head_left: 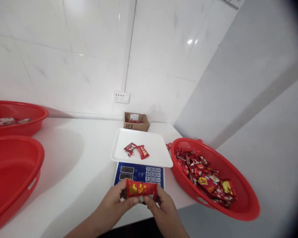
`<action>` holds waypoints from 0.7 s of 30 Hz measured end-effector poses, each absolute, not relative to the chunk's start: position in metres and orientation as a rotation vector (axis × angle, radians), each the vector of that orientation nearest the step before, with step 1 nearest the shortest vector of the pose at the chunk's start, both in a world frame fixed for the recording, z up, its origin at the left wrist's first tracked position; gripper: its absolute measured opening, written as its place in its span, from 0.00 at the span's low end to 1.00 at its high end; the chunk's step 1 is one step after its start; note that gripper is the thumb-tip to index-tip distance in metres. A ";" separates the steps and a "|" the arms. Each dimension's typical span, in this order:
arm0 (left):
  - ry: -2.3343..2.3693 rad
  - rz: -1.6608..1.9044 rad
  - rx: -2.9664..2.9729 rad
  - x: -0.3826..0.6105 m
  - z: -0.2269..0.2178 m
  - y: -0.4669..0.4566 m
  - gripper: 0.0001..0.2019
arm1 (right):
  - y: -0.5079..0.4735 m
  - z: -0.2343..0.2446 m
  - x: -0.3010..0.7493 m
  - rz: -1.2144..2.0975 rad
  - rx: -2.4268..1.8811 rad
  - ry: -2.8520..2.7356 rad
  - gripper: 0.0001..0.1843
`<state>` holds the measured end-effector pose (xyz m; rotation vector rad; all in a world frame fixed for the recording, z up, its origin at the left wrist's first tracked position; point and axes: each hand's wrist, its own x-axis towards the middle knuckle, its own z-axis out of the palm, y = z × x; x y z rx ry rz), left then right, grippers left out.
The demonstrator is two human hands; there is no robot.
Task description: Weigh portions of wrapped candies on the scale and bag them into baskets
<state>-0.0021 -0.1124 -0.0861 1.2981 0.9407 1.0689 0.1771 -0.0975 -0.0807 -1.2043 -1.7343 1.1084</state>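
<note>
Both my hands hold one red candy packet point(140, 189) with gold print, just in front of the scale. My left hand point(116, 203) pinches its left end and my right hand point(161, 206) pinches its right end. Behind them stands a blue electronic scale point(139, 173) with a keypad and a white weighing tray point(151, 140). Two red candy packets point(137, 150) lie on the tray. To the right, a red mesh basket point(238, 185) tilts over the table edge, filled with several red wrapped candies point(206, 177).
A red basin point(10, 172) sits at the left front and a second red basin point(17, 115) with a few packets behind it. A small cardboard box point(136, 121) stands by the tiled wall, under a wall socket point(121, 97). The white table point(76, 165) ends near my hands.
</note>
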 end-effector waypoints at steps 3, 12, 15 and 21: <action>1.220 1.046 1.424 -0.017 -0.090 -0.104 0.18 | -0.072 -0.072 0.184 1.024 -1.284 -1.651 0.18; 1.462 1.110 2.032 -0.059 -0.082 -0.071 0.10 | 0.018 -0.067 0.201 0.133 -1.506 -1.640 0.19; 1.431 1.048 2.236 -0.058 -0.078 -0.056 0.11 | 0.035 -0.080 0.197 0.069 -1.524 -1.856 0.21; 1.496 0.719 2.482 -0.048 -0.077 -0.029 0.14 | 0.037 -0.088 0.188 0.403 -1.441 -2.281 0.25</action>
